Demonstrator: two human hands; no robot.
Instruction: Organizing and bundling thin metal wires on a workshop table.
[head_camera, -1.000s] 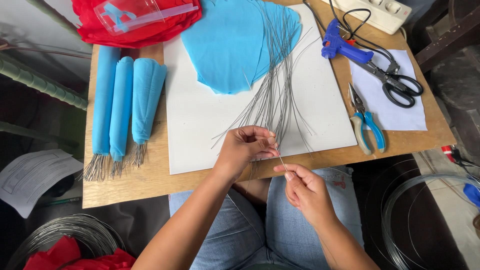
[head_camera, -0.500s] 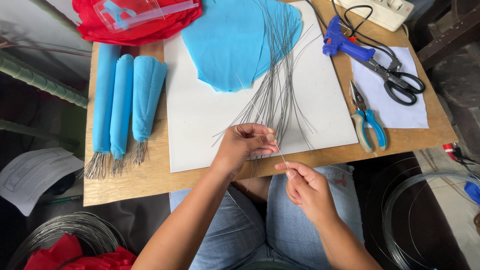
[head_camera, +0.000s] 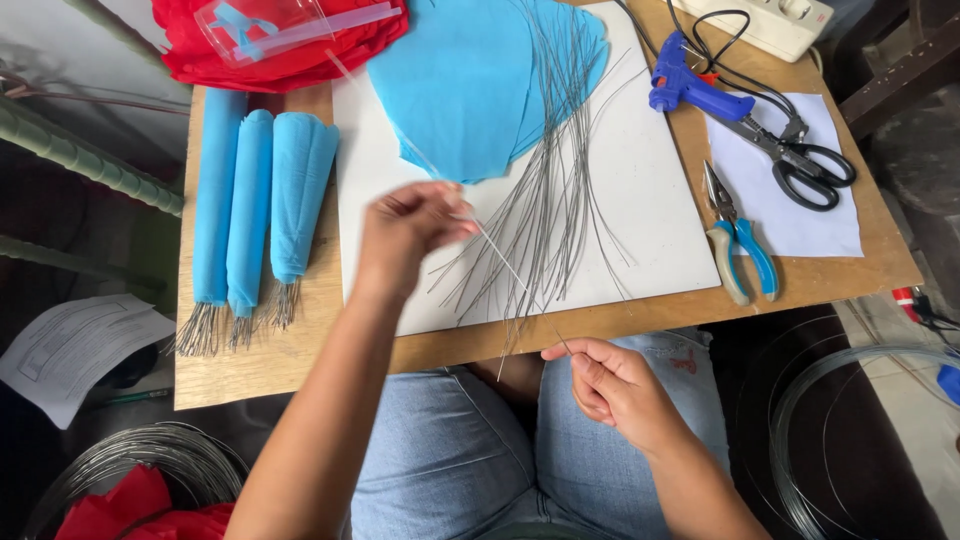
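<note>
While a single thin wire (head_camera: 510, 268) is stretched slantwise between the two hands, its upper end is pinched in the fingertips of the left hand (head_camera: 405, 235), raised over the white board (head_camera: 650, 230), and its lower end is nipped between thumb and forefinger of the right hand (head_camera: 615, 390), just off the table's near edge above the lap. This wire runs right across the fanned bundle of wires (head_camera: 550, 210) lying on the board, so I judge the likeliest trouble is snagging: if the strand drags sideways it could hook its neighbours and scatter or pull them off the wooden table (head_camera: 300, 350). So fine a grip could also slip, letting the strand spring back, or a sharp pull could kink it. The blue paper sheets (head_camera: 480, 80) lie under the tops of the wires and might be scratched or shifted with them. Farther out, the pliers (head_camera: 740, 245), scissors (head_camera: 790, 155) and blue glue gun (head_camera: 695, 90) sit to the right, the rolled blue cones (head_camera: 255, 200) to the left, well apart.
</note>
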